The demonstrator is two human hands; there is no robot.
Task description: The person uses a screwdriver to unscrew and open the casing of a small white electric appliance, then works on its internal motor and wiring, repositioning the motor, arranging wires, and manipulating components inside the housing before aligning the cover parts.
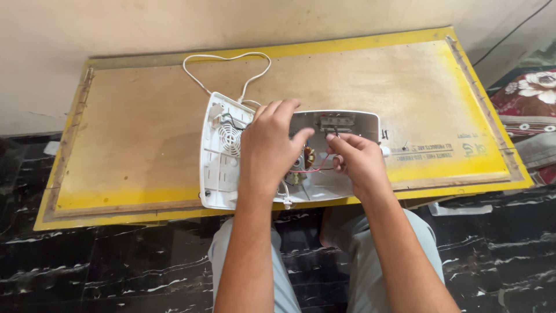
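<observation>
An opened white plastic appliance casing lies on a low plywood board with yellow edges. Inside it I see a round vent grille, a small component block, a copper coil and red and black wires. My left hand rests over the middle of the casing, fingers spread above the inner parts. My right hand pinches a thin black wire just below the component block. A white power cord loops away from the casing toward the wall.
The board sits on a black marbled floor against a pale wall. My knees in grey trousers are under the board's near edge. A floral cushion lies at the far right. A small dark part lies right of the casing.
</observation>
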